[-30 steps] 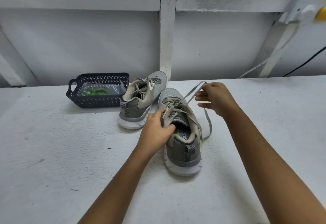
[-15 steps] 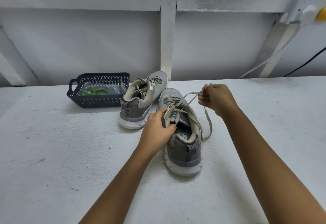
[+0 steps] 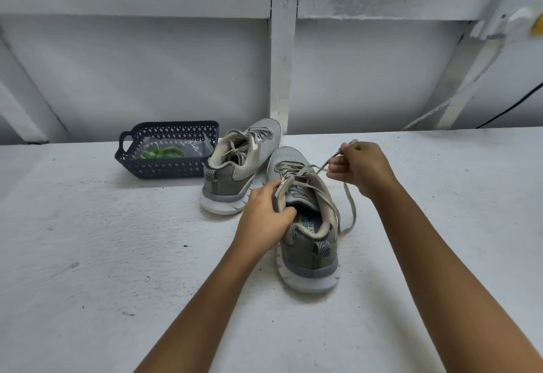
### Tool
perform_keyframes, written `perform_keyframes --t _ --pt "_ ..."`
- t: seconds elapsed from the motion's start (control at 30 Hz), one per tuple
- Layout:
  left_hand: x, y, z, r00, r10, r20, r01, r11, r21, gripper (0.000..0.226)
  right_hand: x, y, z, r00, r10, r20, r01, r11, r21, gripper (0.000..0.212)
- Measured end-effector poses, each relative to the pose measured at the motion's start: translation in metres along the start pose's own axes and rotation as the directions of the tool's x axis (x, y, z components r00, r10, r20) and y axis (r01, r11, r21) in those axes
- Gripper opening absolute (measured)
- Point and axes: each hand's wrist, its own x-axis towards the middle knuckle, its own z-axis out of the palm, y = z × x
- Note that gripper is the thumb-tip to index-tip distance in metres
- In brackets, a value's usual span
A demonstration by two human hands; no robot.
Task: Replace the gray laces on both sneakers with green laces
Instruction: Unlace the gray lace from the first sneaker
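Observation:
Two gray sneakers stand on the white table, heels toward me. The near sneaker [image 3: 308, 249] is gripped at its collar and tongue by my left hand [image 3: 261, 220]. My right hand [image 3: 360, 167] pinches one end of its gray lace [image 3: 321, 165] just right of the toe, and the strand runs taut to the eyelets. Another loose stretch of that lace [image 3: 349, 211] hangs down the sneaker's right side. The far sneaker [image 3: 241, 167] sits behind and to the left, still laced in gray. Green laces [image 3: 161, 152] lie in clear plastic inside a dark blue basket [image 3: 164, 167].
The basket stands at the back left, touching the far sneaker's side. A white wall with a vertical post [image 3: 282, 49] rises right behind the table. A black cable [image 3: 514, 108] runs down the wall at the far right.
My right hand has closed around the lace end and pulled it tighter, shifting slightly right. The loop seen above the toe has flattened. My left hand stays on the sneaker's collar.

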Motion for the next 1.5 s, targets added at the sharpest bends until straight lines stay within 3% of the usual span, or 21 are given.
perform_keyframes --t 0.07,0.17,0.23,0.37,0.63,0.73,0.83,0.9,1.0,1.2,1.3,1.5 --pt "0.000 -0.001 0.000 1.000 0.004 -0.001 -0.004 1.000 -0.007 0.056 -0.001 0.006 0.001 0.999 0.020 0.044 -0.015 0.995 -0.097 0.025" --pt "0.000 -0.001 0.000 1.000 0.006 -0.007 -0.006 1.000 -0.009 0.057 -0.009 0.014 0.001 0.970 0.071 0.234 -0.003 0.960 -0.280 0.021" --pt "0.000 0.000 0.000 1.000 0.003 -0.011 -0.003 1.000 -0.004 0.057 -0.012 0.016 0.000 0.958 0.039 0.284 0.045 0.958 -0.283 0.017" --pt "0.001 -0.001 0.001 1.000 0.013 -0.011 -0.013 1.000 -0.005 0.057 -0.011 0.019 0.006 0.986 -0.016 0.167 0.061 0.962 -0.268 0.024" --pt "0.002 -0.002 0.001 1.000 0.018 -0.009 -0.018 1.000 0.008 0.058 -0.011 0.015 0.005 1.000 0.018 -0.004 -0.018 0.997 -0.076 0.021" --pt "0.004 -0.005 -0.001 0.999 0.038 0.011 -0.039 0.999 0.034 0.053 -0.017 0.022 0.004 1.000 -0.008 -0.030 0.003 0.986 -0.166 0.030" --pt "0.008 -0.008 -0.004 0.994 0.104 -0.016 -0.103 0.991 0.091 0.042 -0.027 0.029 0.004 0.994 -0.075 -0.077 0.042 0.930 -0.364 0.041" --pt "0.011 -0.004 -0.007 0.988 0.146 -0.049 -0.144 0.988 0.048 0.038 -0.033 0.033 0.003 0.986 -0.131 -0.100 0.081 0.914 -0.398 0.041" --pt "0.022 0.004 -0.011 0.986 0.157 -0.050 -0.154 0.987 0.056 0.032 -0.040 0.037 0.004 0.970 -0.238 -0.054 0.197 0.893 -0.405 0.032" --pt "0.045 0.016 -0.020 0.989 0.097 0.107 -0.101 0.994 0.031 0.021 -0.053 0.052 0.010 0.944 -0.327 0.052 0.316 0.844 -0.433 0.005" --pt "0.053 0.021 -0.026 0.979 0.033 0.204 -0.032 0.999 -0.008 0.011 -0.054 0.052 0.009 0.958 -0.279 0.071 0.283 0.868 -0.409 0.013" --pt "0.069 0.032 -0.030 0.951 -0.003 0.310 -0.036 0.992 0.121 0.022 -0.054 0.052 0.009 0.961 -0.264 0.078 0.273 0.873 -0.404 0.015"
